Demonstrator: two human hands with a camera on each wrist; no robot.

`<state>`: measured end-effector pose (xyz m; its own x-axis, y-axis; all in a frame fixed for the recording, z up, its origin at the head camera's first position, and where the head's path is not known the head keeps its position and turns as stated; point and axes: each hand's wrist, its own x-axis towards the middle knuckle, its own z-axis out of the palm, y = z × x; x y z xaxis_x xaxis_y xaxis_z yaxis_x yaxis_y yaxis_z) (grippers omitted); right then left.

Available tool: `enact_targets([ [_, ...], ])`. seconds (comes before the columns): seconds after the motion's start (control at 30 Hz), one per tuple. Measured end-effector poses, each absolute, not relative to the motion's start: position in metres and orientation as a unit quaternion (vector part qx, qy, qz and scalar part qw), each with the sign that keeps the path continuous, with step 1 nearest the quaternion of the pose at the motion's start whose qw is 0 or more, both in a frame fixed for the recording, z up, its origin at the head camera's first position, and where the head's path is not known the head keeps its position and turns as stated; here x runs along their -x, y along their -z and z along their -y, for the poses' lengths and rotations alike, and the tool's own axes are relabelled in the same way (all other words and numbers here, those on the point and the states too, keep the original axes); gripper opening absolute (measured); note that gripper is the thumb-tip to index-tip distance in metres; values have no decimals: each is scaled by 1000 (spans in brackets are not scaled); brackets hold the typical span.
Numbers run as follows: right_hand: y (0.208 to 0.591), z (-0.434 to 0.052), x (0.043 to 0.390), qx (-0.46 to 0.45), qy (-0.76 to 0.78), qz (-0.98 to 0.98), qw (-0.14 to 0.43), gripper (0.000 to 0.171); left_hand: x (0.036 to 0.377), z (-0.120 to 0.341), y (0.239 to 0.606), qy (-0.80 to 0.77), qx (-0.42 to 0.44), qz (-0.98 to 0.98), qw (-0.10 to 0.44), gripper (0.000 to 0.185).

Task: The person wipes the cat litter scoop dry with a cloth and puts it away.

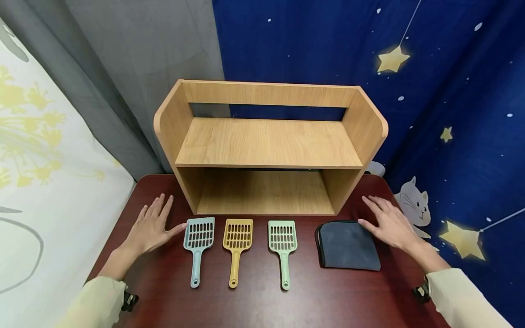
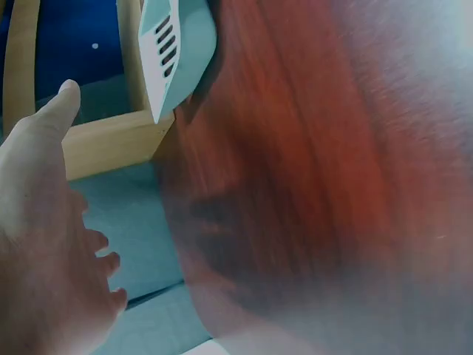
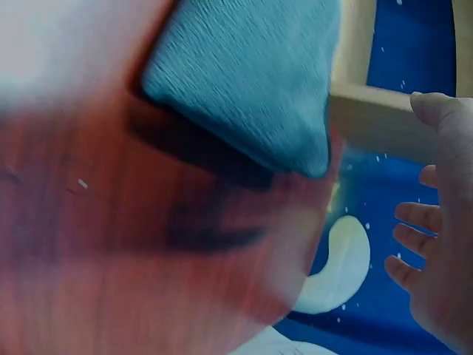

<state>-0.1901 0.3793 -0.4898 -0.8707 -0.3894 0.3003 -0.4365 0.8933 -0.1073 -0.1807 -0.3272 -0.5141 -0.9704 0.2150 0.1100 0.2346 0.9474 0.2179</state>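
left hand [image 1: 152, 228]: flat on the dark red bench [image 1: 254, 305], fingers straight and spread, grip open, holding nothing; thumb tip reaches toward the blue scoop [image 1: 198, 241] and lies just beside its slotted head. whether they touch cannot be told.

right hand [image 1: 389, 223]: flat, fingers straight and spread, grip open, holding nothing; thumb rests at the upper right edge of the grey cloth [image 1: 347, 245], the other fingers on the bench beside it.

blue scoop: leftmost of three, lying flat, slotted head toward the shelf, handle toward the person. in the left wrist view its head [image 2: 171, 46] shows near the thumb.

yellow scoop [image 1: 236, 243]: middle, same lay, apart from its neighbours.

green scoop [image 1: 283, 246]: right of the row, same lay, between the yellow scoop and the grey cloth.

grey cloth: folded, dark-edged, flat on the bench right of the scoops; also seen in the right wrist view [image 3: 251, 81].

wooden shelf [image 1: 268, 143]: two-tier, open front, upright at the back of the bench, just behind the scoops.

starred blue curtain [image 1: 451, 91]: behind and to the right.
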Motion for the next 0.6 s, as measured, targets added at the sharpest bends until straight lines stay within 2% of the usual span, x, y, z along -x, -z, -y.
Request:
enact_targets([
  [0.27,509,-358,170,-254,-89,952,145,68,159,320,522,134,113,983,49,107],
  [0.6,514,-331,173,-295,-157,939,76,67,137,300,530,175,95,979,40,118],
])
